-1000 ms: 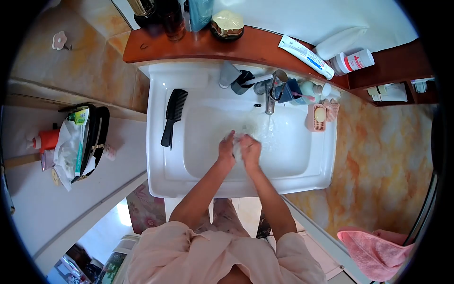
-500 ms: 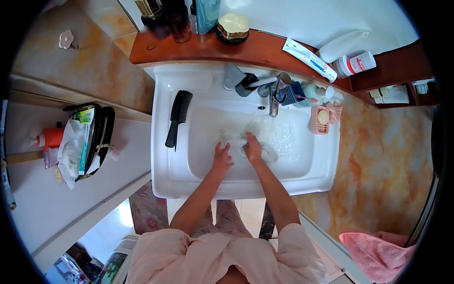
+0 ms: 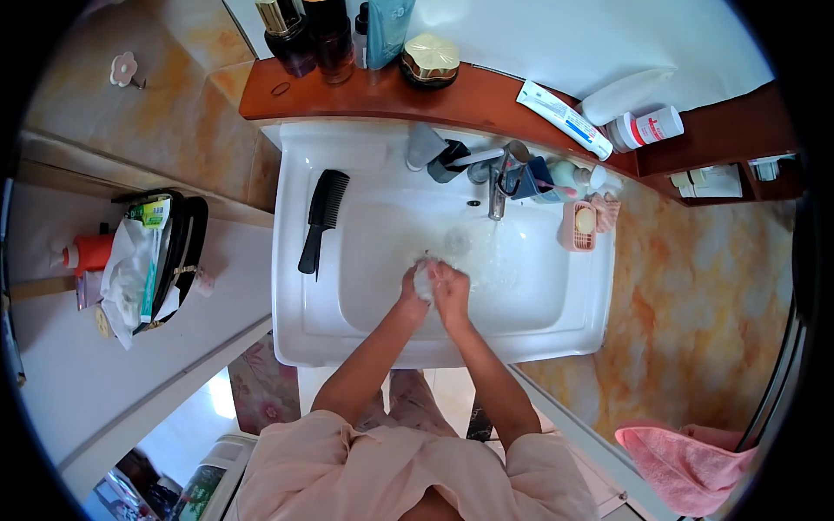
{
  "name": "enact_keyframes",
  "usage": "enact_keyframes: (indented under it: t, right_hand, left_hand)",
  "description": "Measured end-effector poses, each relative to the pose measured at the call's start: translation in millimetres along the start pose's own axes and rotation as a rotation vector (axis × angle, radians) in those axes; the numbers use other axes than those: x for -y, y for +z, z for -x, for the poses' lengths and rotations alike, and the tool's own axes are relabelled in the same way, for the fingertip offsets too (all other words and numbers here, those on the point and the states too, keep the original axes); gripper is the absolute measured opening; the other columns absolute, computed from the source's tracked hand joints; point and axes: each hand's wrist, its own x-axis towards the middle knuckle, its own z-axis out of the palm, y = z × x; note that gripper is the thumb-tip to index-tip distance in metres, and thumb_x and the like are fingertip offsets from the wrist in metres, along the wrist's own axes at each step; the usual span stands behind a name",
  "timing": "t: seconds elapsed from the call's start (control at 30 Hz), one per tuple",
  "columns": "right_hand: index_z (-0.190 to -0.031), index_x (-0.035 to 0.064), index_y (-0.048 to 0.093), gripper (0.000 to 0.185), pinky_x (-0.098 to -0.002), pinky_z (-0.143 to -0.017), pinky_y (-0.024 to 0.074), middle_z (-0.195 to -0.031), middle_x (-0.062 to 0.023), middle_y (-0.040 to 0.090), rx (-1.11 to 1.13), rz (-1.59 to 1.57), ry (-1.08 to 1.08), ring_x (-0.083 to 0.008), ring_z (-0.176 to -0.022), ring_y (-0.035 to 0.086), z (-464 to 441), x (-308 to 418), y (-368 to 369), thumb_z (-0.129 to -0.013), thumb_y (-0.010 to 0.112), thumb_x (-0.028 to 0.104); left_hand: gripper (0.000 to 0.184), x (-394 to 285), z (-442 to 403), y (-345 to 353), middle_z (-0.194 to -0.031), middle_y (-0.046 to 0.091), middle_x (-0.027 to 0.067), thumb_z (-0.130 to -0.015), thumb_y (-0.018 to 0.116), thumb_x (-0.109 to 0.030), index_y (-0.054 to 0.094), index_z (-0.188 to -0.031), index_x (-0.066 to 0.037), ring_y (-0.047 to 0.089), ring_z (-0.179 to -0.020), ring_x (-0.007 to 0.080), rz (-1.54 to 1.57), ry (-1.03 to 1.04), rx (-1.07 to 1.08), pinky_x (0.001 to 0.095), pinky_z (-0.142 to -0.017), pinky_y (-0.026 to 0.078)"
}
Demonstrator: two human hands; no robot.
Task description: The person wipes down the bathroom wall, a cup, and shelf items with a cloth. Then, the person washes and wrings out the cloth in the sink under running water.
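Both my hands are together low over the white sink basin (image 3: 365, 295). Between them is a small whitish thing (image 3: 425, 280), wet and blurred, too unclear to name. My left hand (image 3: 412, 293) is closed against its left side. From the right, my right hand (image 3: 451, 292) presses on it with curled fingers. Behind my hands the faucet (image 3: 497, 195) stands over the basin, with rippling water below it. A black comb (image 3: 324, 217) lies on the left rim of the sink.
Cups and a pump bottle (image 3: 569, 176) stand at the sink's back edge, beside a pink soap dish (image 3: 579, 227). Above runs a brown shelf (image 3: 365, 97) with jars, bottles and a tube (image 3: 563, 119). A black bag (image 3: 178, 256) is at left, a pink towel (image 3: 686, 464) at lower right.
My hands were together, then apart with the whitish thing by my right hand in the water. Now they have come together around it, left of the faucet's stream.
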Motion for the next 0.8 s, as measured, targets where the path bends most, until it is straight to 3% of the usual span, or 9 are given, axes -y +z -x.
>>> enact_keyframes:
  t: [0.13,0.23,0.27,0.33,0.4,0.47,0.53,0.67,0.8]
  right_hand:
    - [-0.082,-0.0042,0.06,0.028,-0.0303,-0.063,0.0431,-0.068,-0.013,0.059,-0.098,0.058,0.33,-0.0151,-0.064,0.053,-47.7,-90.7,-20.4,-0.094,0.049,0.019]
    - [-0.088,-0.005,0.062,0.035,-0.0345,-0.07,0.0452,-0.077,-0.0192,0.064,-0.256,0.158,0.132,-0.0271,-0.074,0.061,-56.5,-153.0,-35.7,-0.094,0.049,0.027]
    - [-0.104,-0.0075,0.058,0.043,-0.0379,-0.084,0.045,-0.097,-0.0261,0.062,-0.184,0.309,0.337,-0.037,-0.095,0.059,-61.2,-168.3,-47.4,-0.093,0.048,0.033]
    - [-0.116,-0.0104,0.05,0.052,-0.0376,-0.096,0.0403,-0.113,-0.0289,0.055,-0.307,0.404,0.449,-0.0375,-0.109,0.053,-54.1,-172.2,-40.4,-0.09,0.052,0.035]
    - [-0.124,-0.0113,0.042,0.061,-0.0386,-0.101,0.036,-0.124,-0.0293,0.047,-0.128,0.801,0.082,-0.0359,-0.117,0.047,-25.7,-206.9,-21.1,-0.085,0.058,0.033]
    - [-0.124,-0.0026,0.044,0.053,-0.0403,-0.096,0.0402,-0.123,-0.0253,0.05,0.336,0.773,-0.028,-0.0375,-0.115,0.048,-12.4,-144.4,-18.3,-0.079,0.063,0.017]
    - [-0.125,0.0007,0.045,0.054,-0.04,-0.093,0.0427,-0.119,-0.0221,0.053,0.376,0.812,-0.141,-0.0376,-0.109,0.052,-19.4,-144.9,-33.4,-0.075,0.064,0.008]
    - [-0.124,0.0052,0.046,0.052,-0.0398,-0.079,0.046,-0.107,-0.018,0.055,0.01,0.506,-0.095,-0.0356,-0.091,0.055,-27.3,-159.3,-28.0,-0.075,0.063,0.003]
    - [-0.111,0.0037,0.055,0.042,-0.0413,-0.071,0.0453,-0.092,-0.016,0.053,0.211,0.448,-0.29,-0.0341,-0.084,0.053,12.6,-5.1,-11.5,-0.071,0.068,-0.001]
  left_hand:
    - [0.032,11.1,4.3,28.1,-0.096,0.059,0.0039,-0.09,0.056,-0.034,0.054,-0.106,-0.007,0.057,-0.086,0.0175,-0.323,0.157,-0.418,0.0329,-0.074,0.047]
    - [0.04,0.3,2.4,4.7,-0.102,0.054,0.0019,-0.087,0.058,-0.041,0.048,-0.113,-0.013,0.052,-0.086,0.017,-0.49,0.163,-0.509,0.0334,-0.07,0.046]
    - [0.043,-6.6,-0.2,-6.0,-0.103,0.052,0.0012,-0.086,0.059,-0.043,0.046,-0.116,-0.014,0.05,-0.085,0.0168,-0.547,0.168,-0.54,0.0336,-0.068,0.046]
    - [0.051,-14.8,-5.2,-26.7,-0.119,0.046,0.0047,-0.086,0.058,-0.043,0.038,-0.126,-0.018,0.047,-0.097,0.0236,-0.548,0.096,-0.563,0.0472,-0.078,0.046]
    - [0.057,-17.6,-7.7,-35.6,-0.127,0.042,0.0061,-0.086,0.058,-0.043,0.034,-0.131,-0.02,0.045,-0.101,0.0271,-0.582,0.035,-0.604,0.0535,-0.084,0.044]
    - [0.061,-17.7,-5.2,-34.1,-0.133,0.037,0.0063,-0.085,0.059,-0.044,0.03,-0.134,-0.021,0.043,-0.107,0.0306,-0.608,0.075,-0.523,0.0587,-0.087,0.04]
    - [0.066,-11.5,1.6,-32.0,-0.137,0.033,0.0062,-0.084,0.06,-0.045,0.028,-0.137,-0.022,0.04,-0.113,0.0335,-0.6,0.033,-0.493,0.062,-0.087,0.039]
    - [0.067,-13.2,10.3,1.4,-0.135,0.038,0.0078,-0.082,0.062,-0.049,0.032,-0.135,-0.02,0.041,-0.117,0.032,-0.51,-0.134,-0.497,0.0603,-0.086,0.041]
    - [0.067,-25.5,-1.8,2.3,-0.131,0.045,0.012,-0.08,0.064,-0.051,0.044,-0.13,-0.011,0.049,-0.113,0.0277,-0.118,-0.282,-0.167,0.0505,-0.092,0.043]
